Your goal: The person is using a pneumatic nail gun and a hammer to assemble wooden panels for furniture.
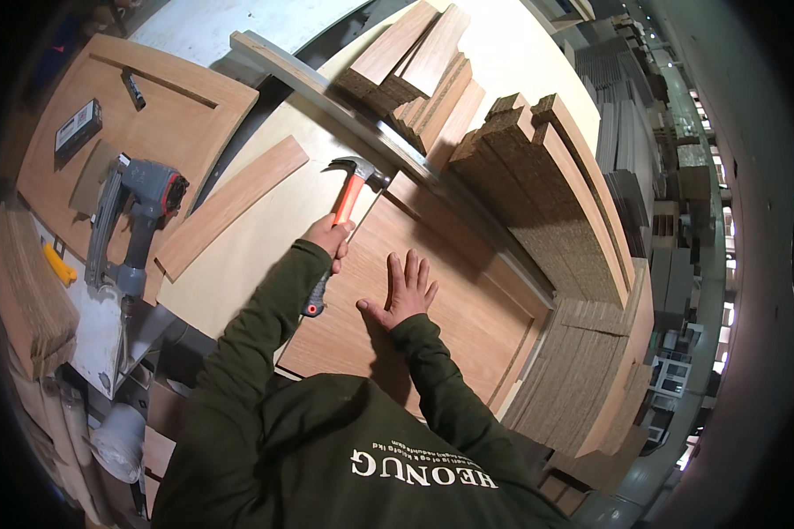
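Observation:
My left hand is closed round the handle of a claw hammer, which has an orange shaft and a dark grip end. The hammer's metal head is over the far left corner of a wood-grain panel, close to its edge. Fingers spread, my right hand lies flat on the middle of that panel and holds nothing. A recessed strip runs along the panel's far right side, up against a long metal-edged rail.
Stacks of cut boards stand beyond the rail and at the right. To the left are a loose board, a nail gun, a small box, a yellow-handled tool and another panel.

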Demonstrator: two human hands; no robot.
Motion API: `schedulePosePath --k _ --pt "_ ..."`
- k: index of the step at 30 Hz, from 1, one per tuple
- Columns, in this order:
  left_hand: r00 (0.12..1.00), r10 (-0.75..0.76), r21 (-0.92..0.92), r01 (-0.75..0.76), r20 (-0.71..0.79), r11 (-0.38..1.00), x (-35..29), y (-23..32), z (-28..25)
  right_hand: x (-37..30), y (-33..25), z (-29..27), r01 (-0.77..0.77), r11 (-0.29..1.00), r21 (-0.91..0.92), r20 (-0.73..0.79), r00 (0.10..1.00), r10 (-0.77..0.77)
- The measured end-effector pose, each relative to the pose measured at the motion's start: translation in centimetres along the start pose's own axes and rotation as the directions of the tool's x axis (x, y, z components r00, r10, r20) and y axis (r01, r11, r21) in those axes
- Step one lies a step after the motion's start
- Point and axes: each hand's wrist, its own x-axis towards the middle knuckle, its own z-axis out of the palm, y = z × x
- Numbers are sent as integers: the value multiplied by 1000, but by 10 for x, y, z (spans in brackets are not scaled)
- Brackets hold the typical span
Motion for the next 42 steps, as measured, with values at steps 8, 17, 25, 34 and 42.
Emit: schedulePosePath --k 8,17,25,34,42 --pt "987 54 152 -31 -153 988 2 -2 10 3 -4 3 11 1000 -2 -9 1000 -11" --pt "410 905 972 233 -113 16 -62 31 -62 -3 1 -1 7 1000 13 -15 1000 -6" --pt "536 822 851 -325 -195 414 -67 -35 -165 -5 8 12 42 997 71 -100 994 -35" --pt "689 722 909 -340 67 241 -130 -59 -28 -80 42 -4 -228 950 215 -106 961 255" --pt "597 801 924 -324 33 204 -96 -24 26 -235 206 39 -677 711 192 -622 476 621"
